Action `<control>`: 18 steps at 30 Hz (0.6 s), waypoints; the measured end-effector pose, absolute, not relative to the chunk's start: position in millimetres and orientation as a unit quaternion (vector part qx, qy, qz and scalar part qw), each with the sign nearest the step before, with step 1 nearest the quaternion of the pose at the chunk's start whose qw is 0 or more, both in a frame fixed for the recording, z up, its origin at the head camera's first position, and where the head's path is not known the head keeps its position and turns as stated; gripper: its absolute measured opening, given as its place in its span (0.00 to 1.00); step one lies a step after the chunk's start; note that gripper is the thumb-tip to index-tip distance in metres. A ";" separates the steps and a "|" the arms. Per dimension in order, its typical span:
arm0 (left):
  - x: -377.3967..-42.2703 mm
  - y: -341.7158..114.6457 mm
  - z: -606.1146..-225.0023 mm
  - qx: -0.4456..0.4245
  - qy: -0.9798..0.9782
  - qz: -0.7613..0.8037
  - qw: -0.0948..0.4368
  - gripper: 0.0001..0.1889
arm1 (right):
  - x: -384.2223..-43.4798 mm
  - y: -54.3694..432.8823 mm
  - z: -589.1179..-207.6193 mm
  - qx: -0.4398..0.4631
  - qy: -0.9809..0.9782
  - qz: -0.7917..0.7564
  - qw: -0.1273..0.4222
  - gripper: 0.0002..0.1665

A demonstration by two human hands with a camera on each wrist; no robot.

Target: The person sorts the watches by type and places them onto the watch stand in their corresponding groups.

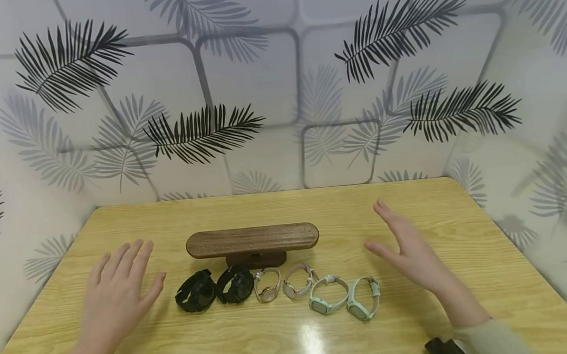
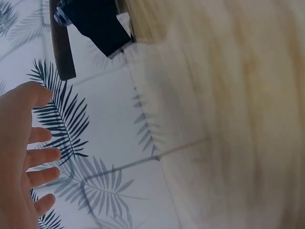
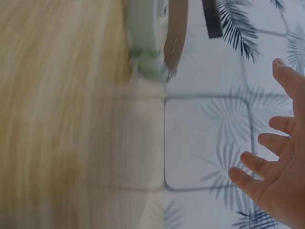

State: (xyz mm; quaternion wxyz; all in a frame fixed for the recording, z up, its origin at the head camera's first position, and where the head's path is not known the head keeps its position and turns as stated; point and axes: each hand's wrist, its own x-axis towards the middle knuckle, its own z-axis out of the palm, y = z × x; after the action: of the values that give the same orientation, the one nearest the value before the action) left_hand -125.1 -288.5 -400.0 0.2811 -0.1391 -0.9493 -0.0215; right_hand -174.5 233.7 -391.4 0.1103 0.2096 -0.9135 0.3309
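Place: indoors, exact kind unclear | leaf-print walls (image 1: 279, 87) | wood-grain table (image 1: 252, 339)

A: From my remote seat I log one brown wooden stand (image 1: 253, 240): upright, round-ended bar over an oval foot. What do you count in front of it?

B: Six in one row, straps looped. Leftmost, I have two bulky black watches (image 1: 205, 295), side by side.

A: Middle pair?

B: Two slim watches (image 1: 268, 294), pale straps, gold-toned cases, near the stand's foot.

A: Right end?

B: Two mint-green watches (image 1: 319, 305), just beside each other, dials towards me. I note these sit nearest me, so the row bends.
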 end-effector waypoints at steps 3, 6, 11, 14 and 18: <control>-124.8 -282.3 -401.4 -0.154 -0.943 -0.050 0.291 0.30 | -177.0 222.8 -392.6 0.222 -0.889 0.391 0.083 0.43; -125.1 -275.9 -402.6 -0.163 -0.940 -0.092 0.284 0.27 | -180.9 210.3 -393.5 0.233 -0.859 0.452 0.055 0.40; -123.4 -264.2 -406.1 -0.158 -0.943 -0.175 0.237 0.22 | -191.1 188.5 -394.0 0.244 -0.818 0.521 0.014 0.37; -121.1 -258.0 -407.9 -0.153 -0.944 -0.213 0.199 0.20 | -196.3 176.6 -395.4 0.243 -0.798 0.551 -0.006 0.37; -119.1 -251.8 -410.0 -0.167 -0.941 -0.236 0.179 0.16 | -203.9 162.3 -400.3 0.247 -0.777 0.579 -0.025 0.39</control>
State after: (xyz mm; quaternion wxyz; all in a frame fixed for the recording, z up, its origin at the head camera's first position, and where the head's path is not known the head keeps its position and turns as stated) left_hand -119.1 -251.8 -410.0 0.1786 -0.1668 -0.9405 -0.2359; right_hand -203.9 162.3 -400.3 -0.0247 0.2468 -0.7770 0.5785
